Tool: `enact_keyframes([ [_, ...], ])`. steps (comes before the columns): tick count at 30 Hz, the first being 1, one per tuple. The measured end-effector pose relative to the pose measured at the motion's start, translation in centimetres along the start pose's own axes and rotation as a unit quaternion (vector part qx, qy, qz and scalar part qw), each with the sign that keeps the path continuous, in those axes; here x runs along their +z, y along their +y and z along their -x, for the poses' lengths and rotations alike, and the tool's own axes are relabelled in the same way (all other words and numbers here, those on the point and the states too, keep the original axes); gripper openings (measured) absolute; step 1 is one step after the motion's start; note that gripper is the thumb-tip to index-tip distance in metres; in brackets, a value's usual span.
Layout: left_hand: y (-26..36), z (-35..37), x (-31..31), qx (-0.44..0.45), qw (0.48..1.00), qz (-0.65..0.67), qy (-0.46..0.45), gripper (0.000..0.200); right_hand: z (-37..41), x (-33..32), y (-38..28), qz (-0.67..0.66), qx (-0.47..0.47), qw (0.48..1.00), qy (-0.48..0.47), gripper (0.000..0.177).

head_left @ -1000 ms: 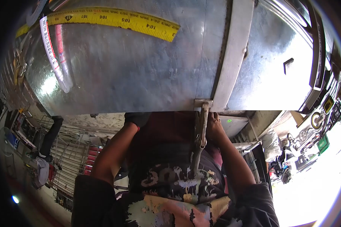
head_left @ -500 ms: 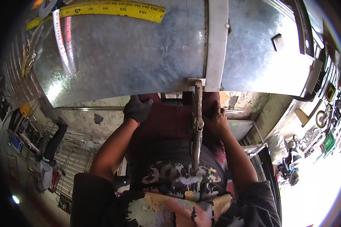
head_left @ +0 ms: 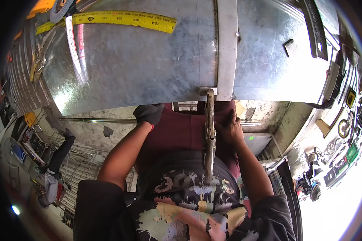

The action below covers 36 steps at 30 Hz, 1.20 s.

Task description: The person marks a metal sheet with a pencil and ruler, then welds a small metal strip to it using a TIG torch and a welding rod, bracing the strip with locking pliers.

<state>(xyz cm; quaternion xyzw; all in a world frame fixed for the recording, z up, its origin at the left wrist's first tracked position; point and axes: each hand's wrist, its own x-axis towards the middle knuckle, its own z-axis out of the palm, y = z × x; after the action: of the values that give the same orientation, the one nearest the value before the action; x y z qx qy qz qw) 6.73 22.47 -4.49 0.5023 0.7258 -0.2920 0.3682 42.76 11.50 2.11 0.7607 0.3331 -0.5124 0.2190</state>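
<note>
My left hand [head_left: 149,114], in a dark glove, rests on my left thigh at the near edge of a metal sheet [head_left: 140,60]; its fingers are partly hidden. Bare, my right hand [head_left: 230,129] lies on my right thigh with its fingers apart and nothing in it. Between the hands, a locking clamp [head_left: 210,124] grips the sheet's edge and the end of a pale metal bar [head_left: 226,56], its handle pointing at my shirt. On the sheet are a yellow measuring tape [head_left: 136,21] and a white marker-like tube [head_left: 73,48].
A small dark-edged square piece [head_left: 290,48] and a long dark level-like bar [head_left: 314,30] are on the right of the sheet. Pliers-like tools [head_left: 38,60] sit at the left edge. Another person [head_left: 52,176] is at the far left. Parked motorbikes [head_left: 309,184] stand at the right.
The view has shifted slightly, with the tape and tube appearing further right and lower. My left hand has turned, and its thumb no longer shows apart. My right hand stays on the thigh.
</note>
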Motion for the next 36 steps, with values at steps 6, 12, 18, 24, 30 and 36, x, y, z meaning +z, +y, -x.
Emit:
enact_keyframes([
  [6, 1.3, 0.5, -2.1, -0.002, 0.998, -0.014, -0.053, 0.065, 0.2, -0.2, 0.0, -0.008, -0.001, 1.0, 0.003, 0.13],
  [12, 0.6, 1.2, -2.4, 0.024, 0.999, -0.02, -0.022, 0.075, 2.2, -0.9, -1.0, -0.017, 0.006, 1.0, 0.018, 0.111],
  [18, 0.4, 4.3, -5.8, 0.289, 0.953, 0.073, 0.05, 0.067, 7.2, -2.8, -1.9, -0.151, -0.135, 0.967, 0.157, 0.049],
  [24, 6.1, 14.6, -16.7, 0.213, 0.76, 0.531, -0.306, 0.045, 20.4, -10.7, -9.3, -0.392, -0.174, 0.898, 0.1, 0.044],
  [30, 12.4, 16.2, -16.8, 0.232, 0.647, 0.532, -0.494, 0.029, 24.8, -12.1, -14.5, -0.168, -0.2, 0.953, 0.156, 0.043],
  [36, 14.2, 10.4, -8.2, 0.53, 0.756, 0.34, -0.181, 0.018, 23.6, -12.1, -15.2, -0.107, -0.218, 0.961, 0.134, 0.046],
])
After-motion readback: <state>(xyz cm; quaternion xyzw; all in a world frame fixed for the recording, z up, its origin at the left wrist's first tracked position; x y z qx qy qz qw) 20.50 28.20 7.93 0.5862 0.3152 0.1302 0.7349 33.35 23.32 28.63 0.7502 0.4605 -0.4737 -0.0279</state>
